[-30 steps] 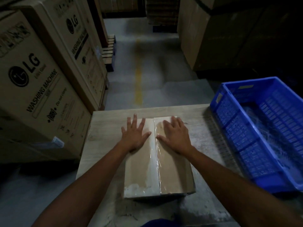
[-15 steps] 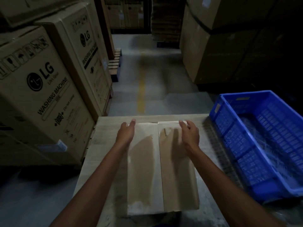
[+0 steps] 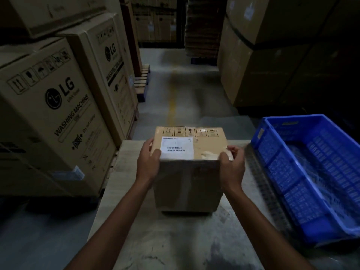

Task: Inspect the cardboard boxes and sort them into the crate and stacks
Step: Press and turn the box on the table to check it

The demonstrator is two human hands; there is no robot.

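A brown cardboard box (image 3: 202,178) stands on end on the pale table (image 3: 120,182), its upper face turned toward me with a white barcode label and a row of handling symbols. My left hand (image 3: 148,162) grips the box's left upper edge, thumb over the label's corner. My right hand (image 3: 232,164) grips the right upper edge, fingers curled round the taped corner. The blue plastic crate (image 3: 272,164) stands just right of the box, with clear plastic film inside it.
Tall washing-machine cartons (image 3: 58,114) are stacked along the left of the table. More large cartons (image 3: 263,71) rise at the right rear. A grey aisle floor with a yellow line (image 3: 172,106) runs ahead, wooden pallets (image 3: 142,80) beside it.
The box lay flat with both palms on its taped top. My hands slid to its far edge, then tipped it up on end, so the labelled face shows.
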